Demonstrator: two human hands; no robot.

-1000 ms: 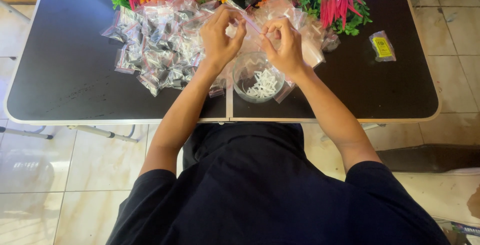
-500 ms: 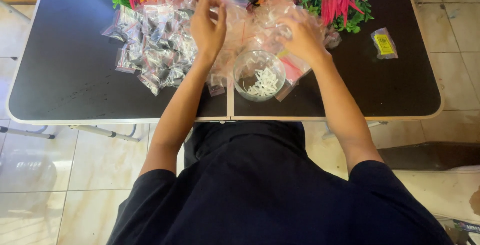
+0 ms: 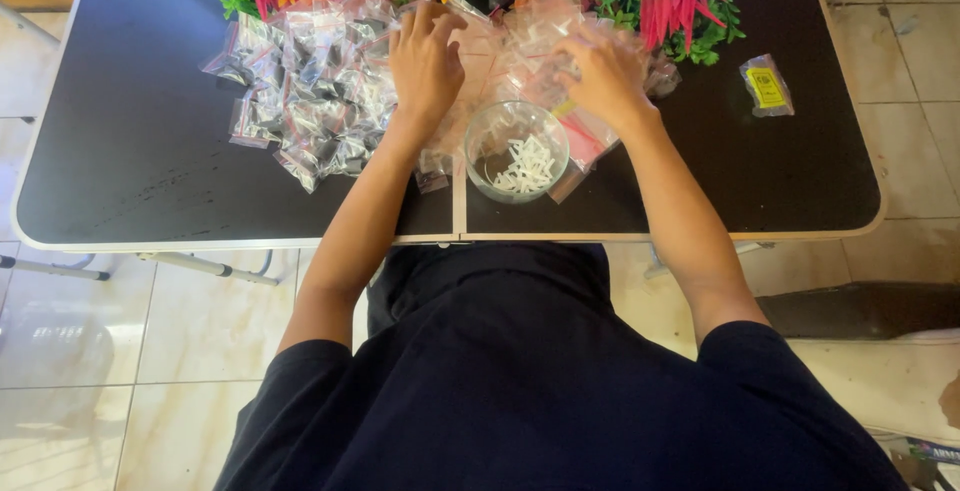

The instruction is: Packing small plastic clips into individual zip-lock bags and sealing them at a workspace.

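Head view: both hands lie palm-down on the heap of small clear bags [image 3: 520, 46] at the far side of the black table [image 3: 130, 151]. Left hand [image 3: 425, 61] fingers spread flat on the bags; right hand [image 3: 605, 76] fingers curl loosely over them, grip unclear, just beyond the glass bowl [image 3: 517, 151] of white pieces.

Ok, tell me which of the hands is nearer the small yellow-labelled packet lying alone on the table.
Right. The right hand rests on clear bags just left of the yellow-labelled packet; the left hand lies farther left, beyond the glass bowl.
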